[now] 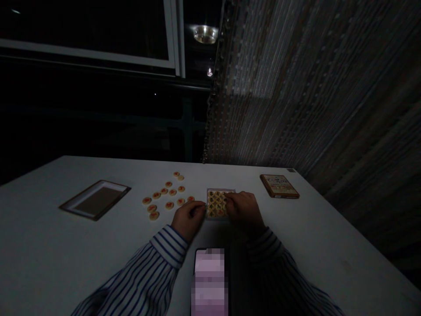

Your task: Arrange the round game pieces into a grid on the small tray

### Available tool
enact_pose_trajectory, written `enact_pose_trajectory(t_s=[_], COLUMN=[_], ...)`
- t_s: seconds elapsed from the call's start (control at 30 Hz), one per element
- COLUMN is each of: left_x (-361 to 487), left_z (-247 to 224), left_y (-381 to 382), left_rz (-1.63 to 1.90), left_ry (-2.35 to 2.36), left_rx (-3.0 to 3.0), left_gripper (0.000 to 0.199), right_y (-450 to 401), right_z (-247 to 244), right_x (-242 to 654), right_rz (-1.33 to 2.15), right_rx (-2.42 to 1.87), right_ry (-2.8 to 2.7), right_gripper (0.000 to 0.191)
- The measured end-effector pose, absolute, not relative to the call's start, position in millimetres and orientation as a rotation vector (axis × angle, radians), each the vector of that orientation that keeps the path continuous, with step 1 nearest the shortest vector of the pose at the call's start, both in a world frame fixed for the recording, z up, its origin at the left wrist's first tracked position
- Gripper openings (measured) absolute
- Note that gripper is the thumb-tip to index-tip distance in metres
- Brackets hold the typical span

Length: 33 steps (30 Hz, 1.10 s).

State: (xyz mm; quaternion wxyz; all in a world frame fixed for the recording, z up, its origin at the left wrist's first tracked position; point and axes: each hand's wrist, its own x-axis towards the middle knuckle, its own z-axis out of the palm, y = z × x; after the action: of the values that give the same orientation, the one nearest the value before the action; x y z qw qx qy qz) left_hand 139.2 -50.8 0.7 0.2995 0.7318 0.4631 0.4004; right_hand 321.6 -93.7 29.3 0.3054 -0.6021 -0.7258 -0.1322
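A small clear tray (221, 218) sits on the white table, filled with rows of round wooden pieces (217, 199) bearing dark characters; one in the lowest row looks red. My left hand (189, 218) is at the tray's left edge, its fingers curled and closed; whether they pinch the edge or a piece is too dark to tell. Over the right part of the tray is my right hand (245, 211), fingers bent down and closed at the pieces, with the fingertips partly hidden. Several loose round pieces with red characters (173, 192) lie left of the tray.
An open shallow box part (98, 199) rests at the left. A lidded box (280, 186) with printed characters lies at the right. Near the front edge is a lit phone (210, 281). A string curtain (263, 87) and dark window stand behind the table.
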Motion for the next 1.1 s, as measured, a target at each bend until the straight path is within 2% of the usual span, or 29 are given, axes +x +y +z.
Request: enact_pose_trajectory(t_s=[0.5,0.73,0.93,1.1], left_x=[115.5,96.0,78.2,70.7], left_z=[9.5,19.0,18.3,24.3], left_y=[-40.1,-32.2,-22.7,-23.7], left_rz=[1.195,1.164,0.978,0.63], left_ry=[1.268,1.475,1.672,1.896], left_rx=[2.086,2.218,2.387,2.471], left_gripper=[0.022,0.024,0.028,0.038], right_y=[-92.8,-94.4,-96.3,-96.9], right_z=[26.8,28.7,30.8,30.5], right_x=[322.0,318.8,318.7,318.3], right_rz=[-0.393,-0.387,-0.427,-0.427], right_rx=[-1.546,-1.521,-1.549,-1.535], right_ry=[-1.956,-2.022,-1.939,-1.943], right_gripper=[0.023,0.021,0.023,0.024])
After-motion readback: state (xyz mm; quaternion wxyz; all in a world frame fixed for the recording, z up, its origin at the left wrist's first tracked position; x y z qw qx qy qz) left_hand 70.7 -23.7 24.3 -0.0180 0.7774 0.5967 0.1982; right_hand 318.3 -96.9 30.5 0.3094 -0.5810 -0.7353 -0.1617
